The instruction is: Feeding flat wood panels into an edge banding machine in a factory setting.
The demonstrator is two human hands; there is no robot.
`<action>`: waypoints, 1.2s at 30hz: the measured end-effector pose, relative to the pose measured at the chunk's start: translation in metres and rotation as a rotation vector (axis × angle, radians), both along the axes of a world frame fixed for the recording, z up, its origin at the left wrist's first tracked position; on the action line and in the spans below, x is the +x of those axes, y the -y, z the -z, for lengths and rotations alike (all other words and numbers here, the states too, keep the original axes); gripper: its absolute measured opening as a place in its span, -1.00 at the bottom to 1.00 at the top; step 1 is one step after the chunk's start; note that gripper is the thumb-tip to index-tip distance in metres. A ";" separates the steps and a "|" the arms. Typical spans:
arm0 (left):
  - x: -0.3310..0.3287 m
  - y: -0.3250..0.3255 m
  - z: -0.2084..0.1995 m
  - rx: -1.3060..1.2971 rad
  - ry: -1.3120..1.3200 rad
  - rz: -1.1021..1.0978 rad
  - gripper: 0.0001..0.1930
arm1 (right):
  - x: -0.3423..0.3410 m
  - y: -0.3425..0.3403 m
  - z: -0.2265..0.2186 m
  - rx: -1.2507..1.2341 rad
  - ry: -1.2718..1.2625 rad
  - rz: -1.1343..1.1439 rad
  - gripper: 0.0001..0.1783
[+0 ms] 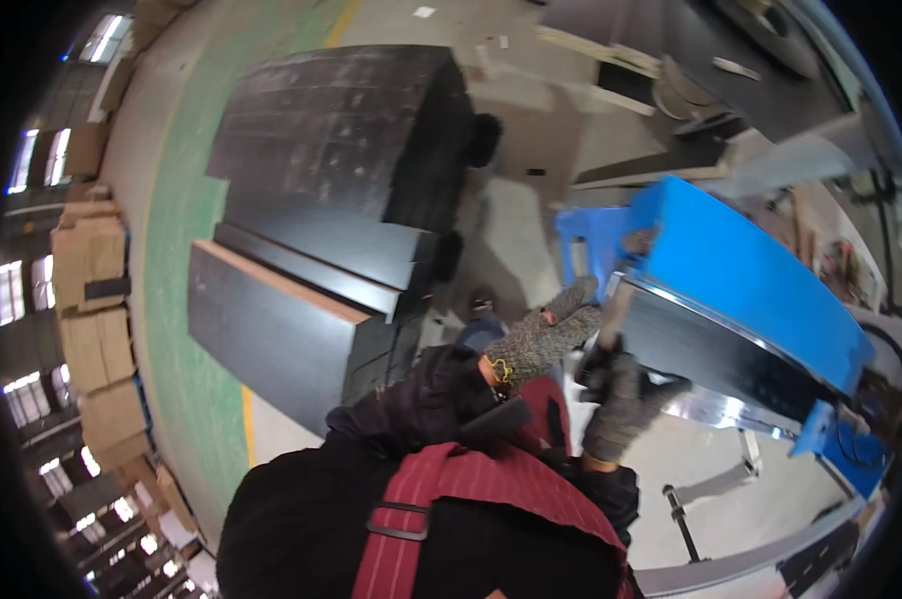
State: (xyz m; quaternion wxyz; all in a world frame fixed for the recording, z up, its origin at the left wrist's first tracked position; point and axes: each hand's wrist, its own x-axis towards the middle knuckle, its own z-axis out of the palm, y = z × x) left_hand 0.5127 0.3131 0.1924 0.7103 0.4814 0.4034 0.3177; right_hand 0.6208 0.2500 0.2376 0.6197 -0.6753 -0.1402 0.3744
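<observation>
My left hand (549, 337), in a grey knit glove with a yellow-trimmed cuff, reaches right toward the near end of a blue machine (750, 285). Its fingers are stretched out, the thumb apart, and nothing shows in them. My right hand (619, 407) wears a similar glove with dark patches. It is just below the machine's end, its fingers apart and slightly blurred. Between the blue cover and a shiny metal edge lies a dark flat surface (715, 344). A narrow brownish end piece (619, 311) stands near both hands; whether either touches it I cannot tell.
Stacked dark panels (321, 150) stand at the left, with a thick dark panel (271, 319) nearest me. Behind the machine is a blue plastic stool (581, 235). Dark offcuts (661, 165) lie at the far right. Cardboard stacks (97, 299) line the left beyond a green floor strip (172, 329).
</observation>
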 end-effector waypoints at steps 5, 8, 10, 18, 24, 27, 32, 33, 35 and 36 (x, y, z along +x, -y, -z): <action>-0.167 0.086 0.231 -0.402 0.003 -0.448 -0.65 | 0.032 -0.011 -0.005 -0.181 0.181 0.175 -0.42; -0.219 0.098 0.214 -0.434 -0.083 -0.428 -0.67 | 0.093 0.021 0.030 -0.210 0.255 0.198 -0.54; -0.242 0.076 0.211 -0.443 -0.170 -0.428 -0.68 | 0.123 0.039 0.038 -0.614 0.937 -0.059 -0.61; -0.248 0.034 0.176 -0.363 -0.524 -0.386 -0.75 | 0.055 -0.014 0.003 -0.353 1.280 0.126 -0.66; -0.232 0.051 0.109 0.146 -1.011 -0.469 -0.84 | -0.130 -0.066 0.021 -0.253 0.477 -1.352 -0.48; -0.204 0.042 0.025 -0.842 0.364 -0.942 -0.53 | -0.171 -0.053 0.087 0.321 0.633 -1.236 -0.40; -0.198 0.070 -0.007 -0.491 0.423 -0.571 -0.34 | -0.174 -0.074 0.060 0.053 0.251 -1.582 -0.39; -0.200 0.069 -0.005 -0.542 0.360 -0.526 -0.31 | -0.173 -0.074 0.043 -0.031 0.314 -1.569 -0.41; -0.216 0.067 0.017 -0.389 0.047 -0.477 -0.30 | -0.165 -0.070 0.011 0.093 0.467 -1.519 -0.41; -0.244 0.078 0.073 0.029 -0.334 -0.294 -0.36 | -0.162 -0.066 -0.010 0.110 0.530 -1.509 -0.42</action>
